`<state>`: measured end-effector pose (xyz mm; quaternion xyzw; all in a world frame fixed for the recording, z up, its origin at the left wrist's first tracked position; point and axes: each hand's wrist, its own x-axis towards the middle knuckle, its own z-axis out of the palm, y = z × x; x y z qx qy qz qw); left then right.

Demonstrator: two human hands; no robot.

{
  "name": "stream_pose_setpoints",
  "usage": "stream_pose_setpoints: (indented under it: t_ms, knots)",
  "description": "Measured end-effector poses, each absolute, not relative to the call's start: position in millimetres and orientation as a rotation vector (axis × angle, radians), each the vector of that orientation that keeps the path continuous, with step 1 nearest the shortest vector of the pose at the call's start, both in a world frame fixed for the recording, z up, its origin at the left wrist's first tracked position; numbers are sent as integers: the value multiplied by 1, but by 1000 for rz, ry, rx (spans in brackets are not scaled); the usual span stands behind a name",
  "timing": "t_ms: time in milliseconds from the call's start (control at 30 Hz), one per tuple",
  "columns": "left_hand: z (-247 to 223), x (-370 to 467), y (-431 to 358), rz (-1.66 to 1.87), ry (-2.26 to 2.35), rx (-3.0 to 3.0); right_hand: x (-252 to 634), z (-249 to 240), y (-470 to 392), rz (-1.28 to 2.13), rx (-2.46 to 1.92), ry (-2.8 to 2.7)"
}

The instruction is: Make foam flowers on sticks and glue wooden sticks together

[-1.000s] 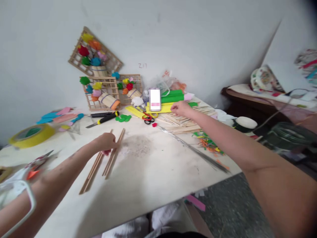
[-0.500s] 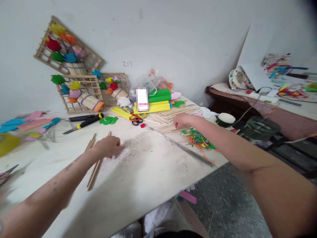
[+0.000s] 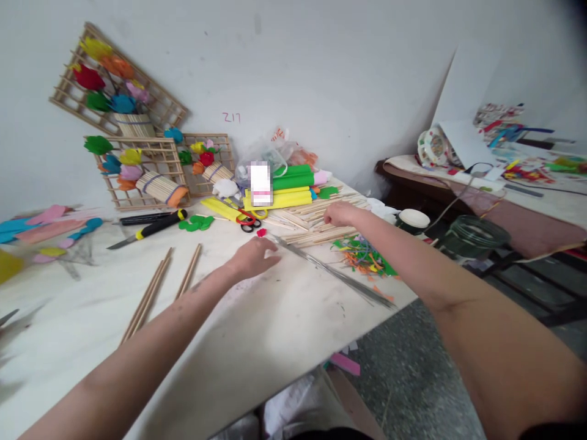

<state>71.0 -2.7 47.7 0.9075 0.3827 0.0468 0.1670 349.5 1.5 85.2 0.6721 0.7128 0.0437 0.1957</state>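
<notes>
My left hand [image 3: 255, 258] hovers over the middle of the table, thumb and fingers apart and nothing visible in them. Just beyond it lie a small red piece [image 3: 261, 233] and a bundle of thin metal wires [image 3: 328, 267]. My right hand [image 3: 340, 214] reaches into the pile of thin wooden sticks [image 3: 316, 237], its fingers curled down among them. Whatever is between those fingers is hidden. Left of my left forearm rest two small groups of wooden sticks [image 3: 149, 293], one partly behind the arm.
Lattice panels with paper flowers [image 3: 137, 143] lean on the wall. A black-and-yellow utility knife [image 3: 160, 228], scissors [image 3: 250, 222] and green and yellow paper rolls [image 3: 291, 177] lie toward the back. Colourful paper scraps [image 3: 362, 253] sit under my right forearm. A dark jar [image 3: 477, 237] stands beyond the right edge.
My left hand has moved right, away from the wooden sticks, and its fingers have spread. One stick group now lies farther left. My right hand stays at the stick pile. The view has shifted slightly.
</notes>
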Motion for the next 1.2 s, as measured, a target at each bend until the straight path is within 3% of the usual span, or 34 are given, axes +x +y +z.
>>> stream_pose_setpoints:
  t_ms: [100, 400, 767, 1000, 1200]
  knots:
    - [32, 110, -5, 200, 867, 2638, 361, 76, 0, 123, 1935, 1987]
    - [8, 170, -6, 51, 939, 2602, 406, 60, 7, 228, 2044, 1903]
    - [14, 177, -10, 74, 973, 2625, 421, 54, 10, 305, 2003, 1963]
    - [12, 173, -11, 70, 1035, 2660, 409, 82, 22, 510, 2356, 2081]
    - [10, 175, -13, 53, 1041, 2687, 369, 82, 44, 556, 2385, 2245]
